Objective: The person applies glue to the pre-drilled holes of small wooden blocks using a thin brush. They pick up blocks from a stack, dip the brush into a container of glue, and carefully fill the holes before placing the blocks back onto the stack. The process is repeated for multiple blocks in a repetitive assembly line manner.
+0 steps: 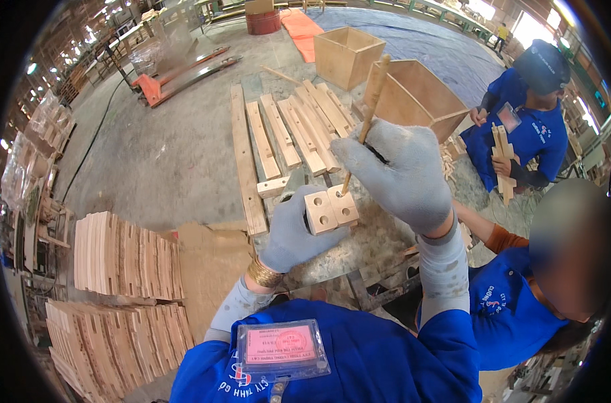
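My left hand [285, 235], in a grey glove, is wrapped round two pale wooden pieces [331, 208] held side by side. Their square ends face up with round drilled holes in them; how far they reach below is hidden. Gripped in my gloved right hand [409, 176] is a long thin wooden stick [379, 84], sloping down to the left. Its lower tip meets a hole in the right-hand piece. Just beyond my left hand lies a short drilled wooden block [273, 187].
Several notched wooden bars [298, 134] lie ahead, beside a longer bar [246, 158]. Stacked wooden parts [124, 258] stand at left. Open wooden boxes [419, 94] are behind the bars. One co-worker [527, 127] holds wooden pieces; another [520, 302] sits close on my right.
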Available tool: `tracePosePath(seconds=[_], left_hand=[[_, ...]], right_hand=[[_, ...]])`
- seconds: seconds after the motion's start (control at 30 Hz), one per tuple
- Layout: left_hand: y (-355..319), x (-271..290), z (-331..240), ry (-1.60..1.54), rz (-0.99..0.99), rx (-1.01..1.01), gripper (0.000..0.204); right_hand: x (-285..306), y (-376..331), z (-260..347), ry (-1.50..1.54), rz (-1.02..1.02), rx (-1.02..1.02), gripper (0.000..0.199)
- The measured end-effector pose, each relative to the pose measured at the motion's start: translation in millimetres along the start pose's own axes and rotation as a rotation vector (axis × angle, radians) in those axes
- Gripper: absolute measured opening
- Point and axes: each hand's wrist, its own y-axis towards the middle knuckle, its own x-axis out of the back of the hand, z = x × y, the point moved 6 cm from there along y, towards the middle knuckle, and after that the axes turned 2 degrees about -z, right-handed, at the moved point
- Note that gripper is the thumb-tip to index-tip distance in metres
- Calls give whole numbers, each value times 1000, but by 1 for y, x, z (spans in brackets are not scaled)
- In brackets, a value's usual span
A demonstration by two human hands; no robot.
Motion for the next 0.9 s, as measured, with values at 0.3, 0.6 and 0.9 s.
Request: tracePosePath(seconds=[0.3, 0.6, 0.9], left_hand=[[0, 1, 1, -30, 10, 38, 55], [1, -1, -1, -9, -3, 23, 54], [-28, 60, 2, 33, -255, 83, 58]], right_hand=[[20, -9, -14, 233, -166, -345, 7], [17, -13, 5, -3, -31, -46, 13], [-3, -58, -43, 476, -278, -757, 12]])
